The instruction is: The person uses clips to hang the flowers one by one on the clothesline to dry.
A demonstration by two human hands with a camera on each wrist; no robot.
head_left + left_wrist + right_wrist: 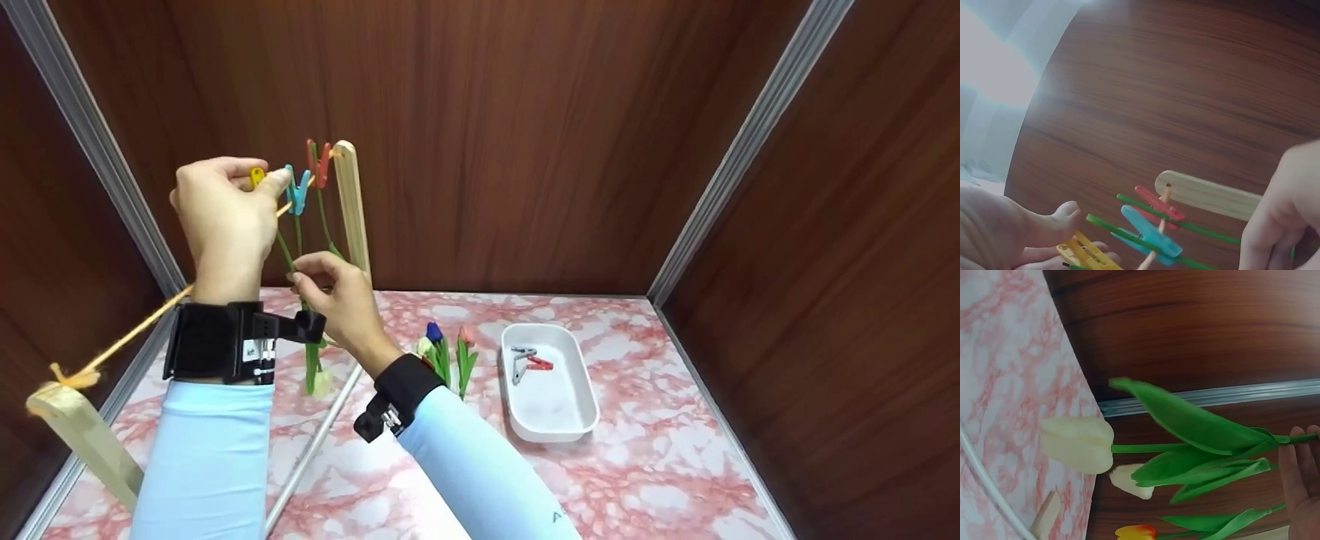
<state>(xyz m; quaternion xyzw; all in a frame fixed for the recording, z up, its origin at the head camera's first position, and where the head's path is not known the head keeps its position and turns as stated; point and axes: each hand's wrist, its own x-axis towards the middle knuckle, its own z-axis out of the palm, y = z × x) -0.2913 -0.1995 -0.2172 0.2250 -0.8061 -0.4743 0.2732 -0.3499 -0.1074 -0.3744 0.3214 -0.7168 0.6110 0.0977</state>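
At the twine line (142, 327), my left hand (229, 214) pinches a yellow clothespin (1088, 254) between thumb and fingers. A green stem end lies beside that clothespin in the left wrist view. My right hand (343, 304) pinches the stem of a white artificial tulip (1076, 445), whose bloom hangs downward. Just beyond the left hand, a blue clothespin (298, 196) grips another stem on the line. Farther along, a red clothespin (322, 166) holds a third stem. Behind the held tulip, the right wrist view shows another white tulip (1131, 481) and an orange-yellow tulip (1135, 532).
Wooden posts (351, 202) carry the twine at both ends. A white tray (551, 409) on the marbled table contains red and grey clothespins (538, 364). Several tulips, including a blue one (434, 332), lie left of it. A white rod (315, 446) crosses beneath the arms.
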